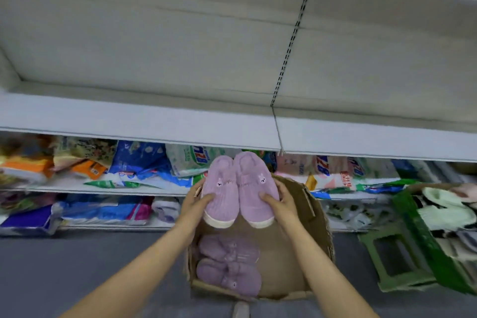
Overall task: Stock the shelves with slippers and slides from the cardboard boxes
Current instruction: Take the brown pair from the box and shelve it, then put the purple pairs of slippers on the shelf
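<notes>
While the left hand grips the left slipper and the right hand the right one, thumbs curled over the uppers, the purple pair of slippers rides side by side, toes pointing away — likely so both can be set down together. They hang above the open cardboard box, below the bare white shelf. Two more purple pairs lie in the box. To the right, a green box holds pale slippers.
</notes>
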`<state>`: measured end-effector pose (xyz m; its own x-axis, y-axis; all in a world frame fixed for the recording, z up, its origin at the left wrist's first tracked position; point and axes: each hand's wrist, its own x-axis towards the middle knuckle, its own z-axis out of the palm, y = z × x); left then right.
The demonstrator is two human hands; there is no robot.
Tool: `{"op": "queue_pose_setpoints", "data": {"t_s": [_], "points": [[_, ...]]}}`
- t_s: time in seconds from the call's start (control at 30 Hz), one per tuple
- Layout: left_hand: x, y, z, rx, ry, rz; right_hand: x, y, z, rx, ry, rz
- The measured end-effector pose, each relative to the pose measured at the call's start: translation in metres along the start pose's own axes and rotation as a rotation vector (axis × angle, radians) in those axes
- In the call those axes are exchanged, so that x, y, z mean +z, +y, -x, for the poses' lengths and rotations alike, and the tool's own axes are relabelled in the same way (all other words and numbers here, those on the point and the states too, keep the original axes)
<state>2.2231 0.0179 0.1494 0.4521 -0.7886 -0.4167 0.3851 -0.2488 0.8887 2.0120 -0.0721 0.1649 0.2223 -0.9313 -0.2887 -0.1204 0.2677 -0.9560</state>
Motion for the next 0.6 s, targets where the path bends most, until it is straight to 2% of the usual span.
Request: {"op": "queue_pose_setpoints", "data": {"t_s": [0.13, 0.4, 0.6], "points": [[-0.019, 0.059, 0.021, 0.091, -0.001, 0.024, 0.029, -0.051, 0.021, -0.122, -0.011, 0.001], [-0.057, 0.146, 0.052, 0.307, 0.046, 0.192, 0.086, -0.142, 0.050, -0.379, -0.165, 0.011], [-0.086, 0.202, 0.074, 0.437, 0.069, 0.232, 0.126, -0.192, 0.064, -0.455, -0.238, -0.033]]}}
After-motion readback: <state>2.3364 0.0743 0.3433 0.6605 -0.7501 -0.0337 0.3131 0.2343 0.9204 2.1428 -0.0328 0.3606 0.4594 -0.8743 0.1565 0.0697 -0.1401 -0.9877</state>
